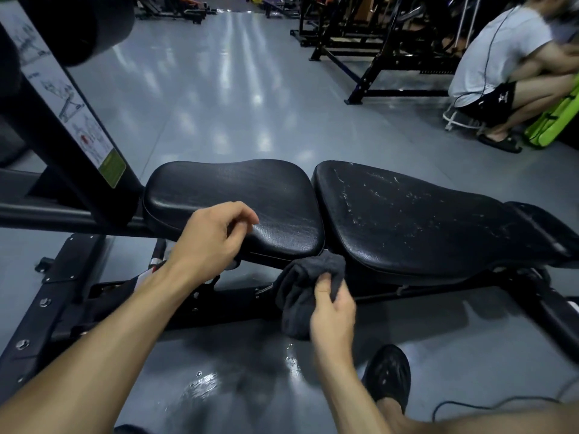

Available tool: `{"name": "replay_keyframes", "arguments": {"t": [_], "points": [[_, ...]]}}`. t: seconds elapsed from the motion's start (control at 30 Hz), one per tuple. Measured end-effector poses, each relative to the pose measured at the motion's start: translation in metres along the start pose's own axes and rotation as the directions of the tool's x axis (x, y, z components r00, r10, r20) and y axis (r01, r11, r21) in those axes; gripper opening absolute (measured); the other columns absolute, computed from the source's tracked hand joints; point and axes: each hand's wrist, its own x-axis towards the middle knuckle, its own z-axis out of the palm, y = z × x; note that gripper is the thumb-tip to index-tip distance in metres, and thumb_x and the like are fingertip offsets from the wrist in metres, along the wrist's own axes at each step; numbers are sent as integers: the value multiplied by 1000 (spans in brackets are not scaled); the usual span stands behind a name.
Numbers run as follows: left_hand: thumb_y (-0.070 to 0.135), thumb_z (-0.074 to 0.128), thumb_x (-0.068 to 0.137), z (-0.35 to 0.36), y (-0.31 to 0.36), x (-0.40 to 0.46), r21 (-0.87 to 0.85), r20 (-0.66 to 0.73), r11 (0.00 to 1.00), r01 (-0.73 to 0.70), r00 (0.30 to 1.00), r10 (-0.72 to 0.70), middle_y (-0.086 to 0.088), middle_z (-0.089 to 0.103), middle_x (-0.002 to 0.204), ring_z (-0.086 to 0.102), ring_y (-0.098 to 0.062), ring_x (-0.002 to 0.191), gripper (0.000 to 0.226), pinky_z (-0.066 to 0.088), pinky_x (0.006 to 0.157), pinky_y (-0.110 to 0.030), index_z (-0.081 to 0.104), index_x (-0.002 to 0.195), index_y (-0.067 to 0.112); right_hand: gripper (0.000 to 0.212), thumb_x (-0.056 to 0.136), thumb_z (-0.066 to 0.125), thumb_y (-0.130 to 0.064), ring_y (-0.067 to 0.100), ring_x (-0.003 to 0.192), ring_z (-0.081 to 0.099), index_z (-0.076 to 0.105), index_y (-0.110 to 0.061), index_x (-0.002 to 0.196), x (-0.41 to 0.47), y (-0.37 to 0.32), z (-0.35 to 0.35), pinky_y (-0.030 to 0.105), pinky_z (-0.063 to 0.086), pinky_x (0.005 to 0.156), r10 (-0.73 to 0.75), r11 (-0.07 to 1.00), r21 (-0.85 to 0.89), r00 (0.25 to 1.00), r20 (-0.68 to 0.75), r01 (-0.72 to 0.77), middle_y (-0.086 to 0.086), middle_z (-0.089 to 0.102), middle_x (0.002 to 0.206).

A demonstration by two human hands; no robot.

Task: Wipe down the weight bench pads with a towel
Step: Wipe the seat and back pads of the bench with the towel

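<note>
A black weight bench lies across the view with a seat pad [238, 195] on the left and a longer back pad [416, 220], scuffed with pale marks, on the right. My right hand [333, 311] grips a dark grey towel [300, 286] just below the gap between the two pads, in front of the bench frame. My left hand [213, 236] hovers over the near left edge of the seat pad with loosely curled fingers and holds nothing.
A black upright post with an instruction sticker [75, 117] rises at the left. A person [507, 76] squats at the far right near black racks [391, 51]. Wet patches [203, 386] shine on the grey floor by my black shoe [390, 375].
</note>
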Motion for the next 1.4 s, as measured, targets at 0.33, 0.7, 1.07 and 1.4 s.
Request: {"name": "replay_keyframes", "arguments": {"t": [0.33, 0.7, 1.07, 1.4], "points": [[6, 59, 92, 9, 10, 14, -9, 8, 1000, -25, 1000, 25, 17, 70, 84, 61, 1, 74, 24, 44, 68, -14, 71, 96, 27, 61, 103, 57, -29, 19, 150, 33, 34, -14, 158, 67, -74, -87, 33, 26, 121, -362, 399, -755, 846, 391, 520, 4, 35, 164], [7, 59, 93, 20, 5, 29, -8, 4, 998, -56, 998, 56, 16, 69, 86, 60, -8, 81, 24, 52, 79, -35, 70, 97, 29, 87, 80, 77, -27, 41, 145, 39, 39, 10, 149, 93, -22, -22, 50, 34, 119, -299, -75, -876, 828, 475, 476, 31, 40, 154], [9, 59, 93, 30, 6, 27, -23, 36, 998, -51, 998, 52, 14, 69, 85, 62, -11, 85, 24, 52, 80, -38, 69, 96, 30, 83, 84, 74, -18, 37, 146, 40, 35, 8, 152, 92, -27, -21, 44, 33, 120, -270, 21, -848, 819, 506, 530, 27, 37, 157], [12, 58, 94, 43, 17, 35, -37, 36, 997, -63, 997, 64, 17, 65, 82, 58, -10, 85, 21, 51, 80, -36, 71, 97, 29, 78, 101, 50, -27, 27, 157, 7, 6, -2, 161, 135, -54, -3, 37, 9, 128, -128, 92, -820, 823, 553, 565, 16, 7, 170]]}}
